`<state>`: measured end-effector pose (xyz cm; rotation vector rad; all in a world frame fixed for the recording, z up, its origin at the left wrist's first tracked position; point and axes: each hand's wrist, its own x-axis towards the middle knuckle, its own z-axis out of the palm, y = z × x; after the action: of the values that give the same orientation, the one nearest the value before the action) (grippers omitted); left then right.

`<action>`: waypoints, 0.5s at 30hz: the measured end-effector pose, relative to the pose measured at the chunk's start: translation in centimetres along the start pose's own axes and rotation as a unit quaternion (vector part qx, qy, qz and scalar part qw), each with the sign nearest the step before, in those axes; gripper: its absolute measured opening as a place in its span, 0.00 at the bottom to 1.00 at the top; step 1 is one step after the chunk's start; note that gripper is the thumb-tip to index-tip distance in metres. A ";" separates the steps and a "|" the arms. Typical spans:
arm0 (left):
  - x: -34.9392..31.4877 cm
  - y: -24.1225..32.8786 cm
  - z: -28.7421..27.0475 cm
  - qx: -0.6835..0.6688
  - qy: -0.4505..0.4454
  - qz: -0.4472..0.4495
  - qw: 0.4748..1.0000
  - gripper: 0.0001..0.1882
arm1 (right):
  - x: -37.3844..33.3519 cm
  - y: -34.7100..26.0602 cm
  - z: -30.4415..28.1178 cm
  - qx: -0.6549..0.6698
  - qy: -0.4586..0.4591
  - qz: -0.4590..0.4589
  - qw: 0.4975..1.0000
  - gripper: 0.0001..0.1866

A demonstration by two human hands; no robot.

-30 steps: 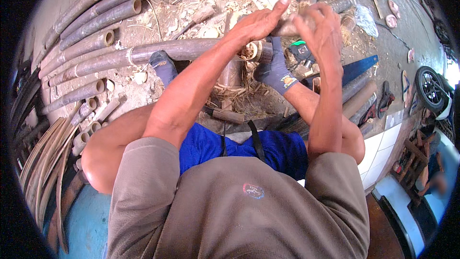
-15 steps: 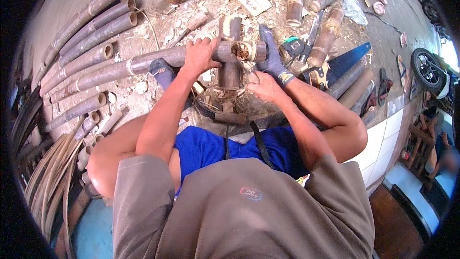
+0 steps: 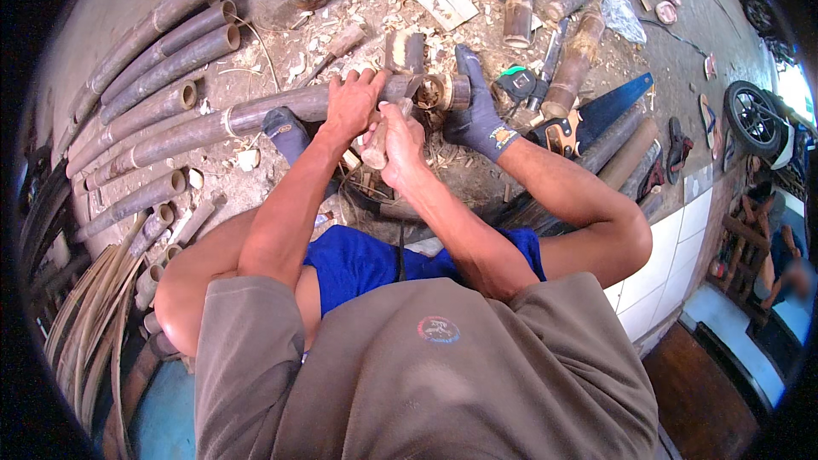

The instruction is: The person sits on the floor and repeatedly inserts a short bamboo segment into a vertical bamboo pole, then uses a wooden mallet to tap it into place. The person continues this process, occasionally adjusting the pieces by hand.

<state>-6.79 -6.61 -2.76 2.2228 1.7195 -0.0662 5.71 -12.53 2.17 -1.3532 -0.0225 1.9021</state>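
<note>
A long dark bamboo pole (image 3: pixel 281 104) runs from the left to the middle, its right end notched to show pale inner wood (image 3: pixel 433 89). My left hand (image 3: pixel 352 102) lies over the pole, fingers wrapped round its top. Just below and right of it, my right hand (image 3: pixel 402 143) is closed round a light wooden handle (image 3: pixel 375 150); the working end of this tool is hidden. A short bamboo piece (image 3: pixel 404 51) shows behind the pole. My right foot in a dark sock (image 3: pixel 479 111) is close to the pole's notched end.
More bamboo poles (image 3: pixel 175 60) lie at the left, above split strips (image 3: pixel 89 315). At the right are a handsaw (image 3: pixel 596 119), a tape measure (image 3: pixel 516 83) and another pole (image 3: pixel 575 64). Shavings litter the ground. A wooden-handled tool (image 3: pixel 341 43) lies beyond the pole. A person (image 3: pixel 771 238) is far right.
My right hand has moved left from beside the notched end to next to my left hand, and the wooden handle now shows in it. My left hand stays on the pole.
</note>
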 end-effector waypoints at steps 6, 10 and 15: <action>0.7 2.4 -1.6 -0.048 -0.009 0.029 0.998 0.53 | 0.3 -2.1 -11.3 -0.585 -0.075 -0.232 0.774 0.15; 0.5 2.3 -0.6 -0.049 0.053 0.028 0.997 0.50 | -0.4 -5.6 -10.0 -0.542 -0.096 -0.077 0.831 0.13; 0.4 2.2 0.0 -0.046 0.075 0.048 0.995 0.42 | -1.2 -4.0 -7.9 -0.389 -0.079 -0.028 0.918 0.11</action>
<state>-4.62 -6.69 -2.33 2.2881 1.6510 0.2024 14.52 -13.65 1.47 -1.6520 -0.9792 2.0288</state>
